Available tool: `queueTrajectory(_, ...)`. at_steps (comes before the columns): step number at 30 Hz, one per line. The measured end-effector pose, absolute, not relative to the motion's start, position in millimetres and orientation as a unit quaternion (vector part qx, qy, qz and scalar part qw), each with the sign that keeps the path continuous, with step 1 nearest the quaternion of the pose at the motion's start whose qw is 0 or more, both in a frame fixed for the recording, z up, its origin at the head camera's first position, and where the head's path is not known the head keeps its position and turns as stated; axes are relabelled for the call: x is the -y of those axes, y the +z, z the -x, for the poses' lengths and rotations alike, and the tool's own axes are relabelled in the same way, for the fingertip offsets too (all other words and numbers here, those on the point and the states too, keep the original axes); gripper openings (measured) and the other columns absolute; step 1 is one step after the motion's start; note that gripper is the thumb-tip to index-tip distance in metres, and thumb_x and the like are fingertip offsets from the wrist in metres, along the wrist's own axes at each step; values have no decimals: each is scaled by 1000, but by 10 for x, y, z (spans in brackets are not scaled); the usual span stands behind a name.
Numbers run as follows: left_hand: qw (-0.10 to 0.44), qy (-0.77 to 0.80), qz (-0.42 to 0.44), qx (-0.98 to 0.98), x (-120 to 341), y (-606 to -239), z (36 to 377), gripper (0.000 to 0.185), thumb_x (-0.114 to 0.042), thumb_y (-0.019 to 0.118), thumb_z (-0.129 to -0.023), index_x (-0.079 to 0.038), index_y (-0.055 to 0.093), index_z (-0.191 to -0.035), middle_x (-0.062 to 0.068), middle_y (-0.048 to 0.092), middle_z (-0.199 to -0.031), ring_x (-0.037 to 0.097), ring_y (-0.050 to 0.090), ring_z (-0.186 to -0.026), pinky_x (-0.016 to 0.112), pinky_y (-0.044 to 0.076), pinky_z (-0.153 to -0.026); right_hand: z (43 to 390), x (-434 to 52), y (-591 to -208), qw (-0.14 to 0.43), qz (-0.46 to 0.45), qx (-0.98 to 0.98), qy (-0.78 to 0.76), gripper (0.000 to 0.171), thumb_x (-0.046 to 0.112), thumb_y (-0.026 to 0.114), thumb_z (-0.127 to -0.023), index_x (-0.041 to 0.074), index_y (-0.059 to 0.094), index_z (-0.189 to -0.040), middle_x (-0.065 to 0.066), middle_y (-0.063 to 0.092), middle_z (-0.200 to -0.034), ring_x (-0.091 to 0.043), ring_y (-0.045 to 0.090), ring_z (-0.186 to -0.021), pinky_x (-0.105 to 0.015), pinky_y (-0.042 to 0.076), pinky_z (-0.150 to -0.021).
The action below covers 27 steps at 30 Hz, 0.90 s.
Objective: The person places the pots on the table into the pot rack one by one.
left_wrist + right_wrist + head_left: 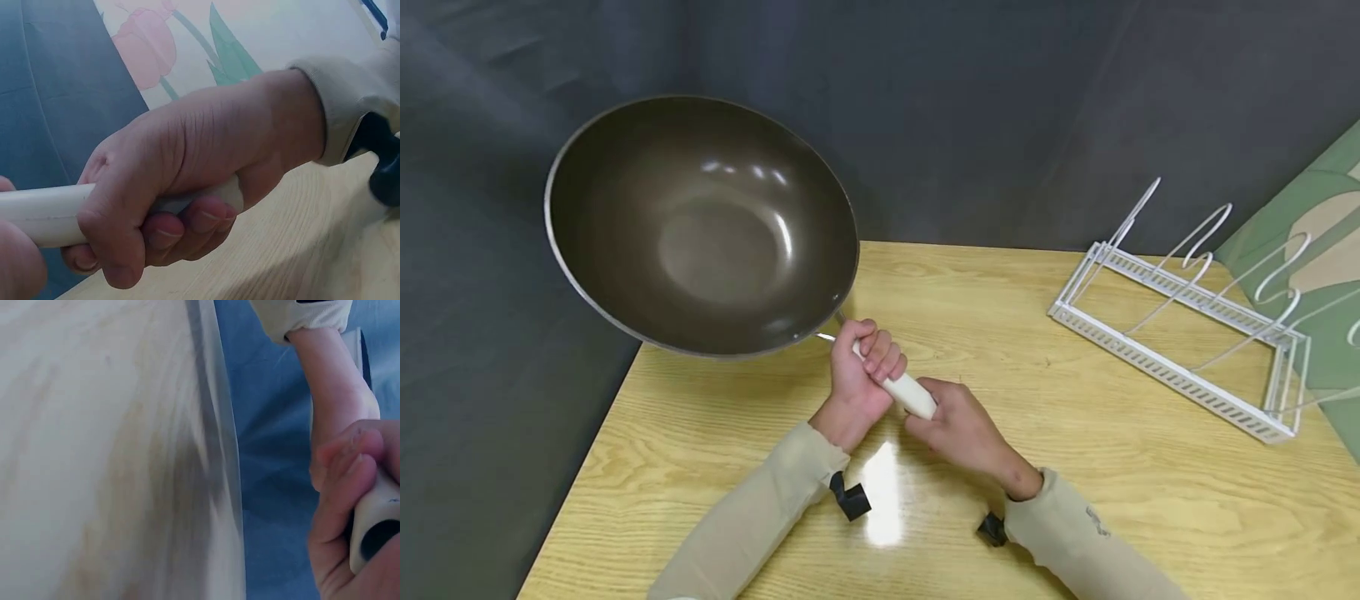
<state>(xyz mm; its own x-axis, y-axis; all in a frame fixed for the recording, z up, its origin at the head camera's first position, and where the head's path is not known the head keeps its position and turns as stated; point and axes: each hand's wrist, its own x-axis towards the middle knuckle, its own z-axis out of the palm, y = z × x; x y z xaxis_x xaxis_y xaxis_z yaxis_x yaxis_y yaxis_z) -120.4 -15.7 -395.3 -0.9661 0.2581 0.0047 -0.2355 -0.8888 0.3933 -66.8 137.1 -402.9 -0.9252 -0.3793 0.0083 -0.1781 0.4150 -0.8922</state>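
A large wok [718, 242], brown inside with a pale rim, is held up at the left above the table, tilted so its inside faces the head camera. My left hand [861, 375] grips its white handle [912, 397] close to the pan, fingers wrapped over the top. Around the handle's rear end, my right hand [958, 425] holds on with thumb and fingers. The left wrist view shows the right hand [162, 169] curled about the handle end; part of the left hand shows at the left edge. In the right wrist view, the handle's end [380, 519] has a dark hole.
A white metal rack [1172, 360] with upright wire dividers stands on the wooden table [970, 300] at the right. Dark cloth [962, 117] hangs behind and to the left. A green patterned surface [1322, 200] lies beyond the rack.
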Motion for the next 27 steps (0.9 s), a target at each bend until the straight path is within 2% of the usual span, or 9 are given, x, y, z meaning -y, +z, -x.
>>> queueTrajectory(8,152,956,-119,-222,118,-3948,1268,43,-9,30,-98,-22,32,-57,-12,38,-42,1,34,-34,18,25,-41,610,-1334,-4102,91,122,-815,-559,16,-4,65,-83,-4,66,-98,-2,57,-67,-13,54,-48,-27,46,-40)
queueTrajectory(16,167,944,-142,-247,-10,-3839,1286,44,-10,35,-101,-24,38,-59,-12,39,-43,0,36,-35,17,28,-41,579,-1403,-4065,85,94,-795,-593,19,-4,62,-84,-8,64,-103,-7,56,-74,-29,59,-52,-34,52,-43)
queueTrajectory(22,175,935,-165,-262,-148,-3754,1281,44,-7,33,-100,-23,35,-59,-12,37,-42,0,36,-34,17,28,-42,545,-1524,-4000,64,88,-802,-587,17,-5,63,-85,-8,64,-101,-7,57,-70,-19,56,-49,-29,49,-42)
queueTrajectory(27,183,927,-186,-269,-252,-3653,1285,42,-4,36,-98,-22,32,-59,-12,37,-43,1,36,-35,18,29,-41,512,-1605,-3924,54,82,-793,-602,16,-5,65,-86,-10,62,-101,-8,57,-68,-19,54,-47,-27,47,-41)
